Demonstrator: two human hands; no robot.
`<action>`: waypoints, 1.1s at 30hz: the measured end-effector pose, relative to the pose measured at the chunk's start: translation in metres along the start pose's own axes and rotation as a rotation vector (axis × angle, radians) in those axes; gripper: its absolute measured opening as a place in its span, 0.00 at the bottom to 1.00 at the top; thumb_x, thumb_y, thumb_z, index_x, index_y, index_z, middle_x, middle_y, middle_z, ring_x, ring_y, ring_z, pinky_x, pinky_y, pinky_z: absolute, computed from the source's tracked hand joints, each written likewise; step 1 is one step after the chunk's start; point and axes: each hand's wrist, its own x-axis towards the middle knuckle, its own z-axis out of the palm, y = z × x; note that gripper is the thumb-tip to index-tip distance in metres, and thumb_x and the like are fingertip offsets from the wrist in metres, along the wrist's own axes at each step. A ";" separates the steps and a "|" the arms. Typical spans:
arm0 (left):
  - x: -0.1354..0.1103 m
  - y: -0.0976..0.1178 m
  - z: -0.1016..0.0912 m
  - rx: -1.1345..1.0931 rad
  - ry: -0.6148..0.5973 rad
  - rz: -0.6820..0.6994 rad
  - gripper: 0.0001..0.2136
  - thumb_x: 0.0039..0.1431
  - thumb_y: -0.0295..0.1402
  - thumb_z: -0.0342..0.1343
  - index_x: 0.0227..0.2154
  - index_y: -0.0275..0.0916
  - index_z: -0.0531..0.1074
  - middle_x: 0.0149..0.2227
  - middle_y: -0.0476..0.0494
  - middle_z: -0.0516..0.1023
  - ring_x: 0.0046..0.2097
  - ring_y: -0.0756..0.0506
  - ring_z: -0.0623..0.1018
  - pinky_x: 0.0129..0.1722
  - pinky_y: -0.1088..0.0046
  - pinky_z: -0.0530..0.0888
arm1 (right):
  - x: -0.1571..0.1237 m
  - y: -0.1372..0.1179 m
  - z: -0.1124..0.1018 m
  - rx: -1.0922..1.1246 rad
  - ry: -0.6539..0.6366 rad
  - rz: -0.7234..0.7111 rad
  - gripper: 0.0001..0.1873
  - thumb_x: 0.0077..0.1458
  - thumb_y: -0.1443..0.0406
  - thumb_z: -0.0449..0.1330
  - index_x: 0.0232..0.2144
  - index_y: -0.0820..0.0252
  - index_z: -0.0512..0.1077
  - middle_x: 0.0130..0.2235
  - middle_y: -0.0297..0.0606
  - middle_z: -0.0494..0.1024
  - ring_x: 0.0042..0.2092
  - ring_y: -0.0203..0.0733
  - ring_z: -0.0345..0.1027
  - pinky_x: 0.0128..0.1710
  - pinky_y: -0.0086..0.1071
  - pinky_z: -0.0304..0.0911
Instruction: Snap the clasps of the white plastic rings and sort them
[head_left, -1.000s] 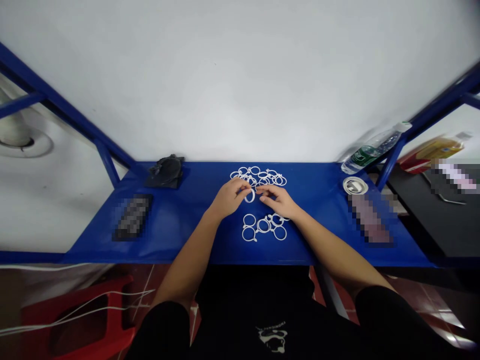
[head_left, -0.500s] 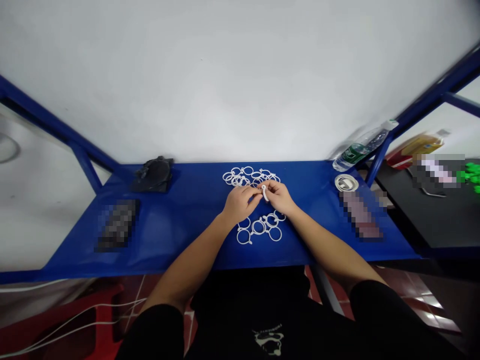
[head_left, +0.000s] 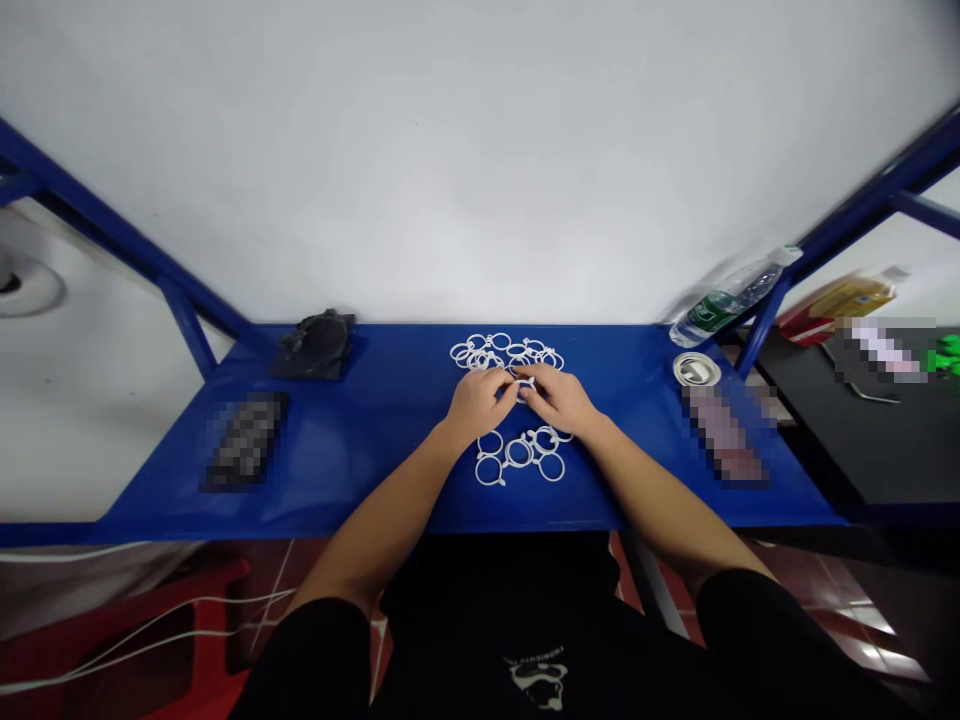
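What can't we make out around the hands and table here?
All in the head view:
Held ring: partly covered by left hand and right hand; left grip unclear.
Far rings: overlap and fingers hide their count.
Bottle: label print too small.
Dark object: pixelated.
Red stool: cut by left edge.

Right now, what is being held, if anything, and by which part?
A ring, by its rim, in the fingertips of the left hand and right hand; exact contact is hidden.
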 end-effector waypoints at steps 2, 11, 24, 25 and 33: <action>0.000 0.000 0.000 0.003 0.003 0.005 0.09 0.68 0.33 0.54 0.31 0.40 0.75 0.30 0.47 0.79 0.34 0.46 0.77 0.40 0.67 0.71 | 0.000 -0.001 -0.003 -0.002 -0.016 -0.033 0.19 0.72 0.58 0.50 0.58 0.54 0.71 0.50 0.45 0.81 0.50 0.48 0.76 0.48 0.42 0.72; -0.001 -0.001 0.004 -0.001 -0.008 0.050 0.10 0.70 0.34 0.55 0.32 0.40 0.75 0.31 0.48 0.80 0.34 0.46 0.78 0.40 0.66 0.70 | 0.002 0.005 -0.005 0.041 -0.057 -0.040 0.13 0.68 0.63 0.47 0.44 0.56 0.72 0.46 0.44 0.80 0.48 0.49 0.74 0.49 0.43 0.70; -0.002 -0.001 0.005 0.035 -0.094 0.198 0.14 0.73 0.39 0.50 0.34 0.39 0.74 0.34 0.46 0.79 0.37 0.46 0.77 0.39 0.66 0.69 | 0.003 0.005 -0.005 0.039 -0.052 -0.089 0.11 0.62 0.69 0.48 0.37 0.56 0.70 0.40 0.42 0.78 0.42 0.46 0.73 0.44 0.39 0.69; -0.001 -0.002 0.004 0.039 -0.086 0.193 0.14 0.74 0.38 0.49 0.34 0.39 0.74 0.34 0.45 0.78 0.37 0.46 0.77 0.40 0.66 0.70 | 0.002 0.005 -0.005 0.041 -0.055 -0.086 0.12 0.61 0.70 0.48 0.38 0.56 0.71 0.41 0.42 0.79 0.43 0.46 0.73 0.45 0.39 0.69; 0.002 -0.007 -0.001 0.013 -0.023 0.133 0.16 0.75 0.40 0.49 0.33 0.39 0.74 0.33 0.45 0.77 0.36 0.47 0.75 0.39 0.67 0.70 | 0.001 0.004 -0.006 0.010 -0.104 -0.068 0.15 0.61 0.68 0.49 0.44 0.59 0.73 0.40 0.42 0.80 0.40 0.46 0.73 0.42 0.38 0.68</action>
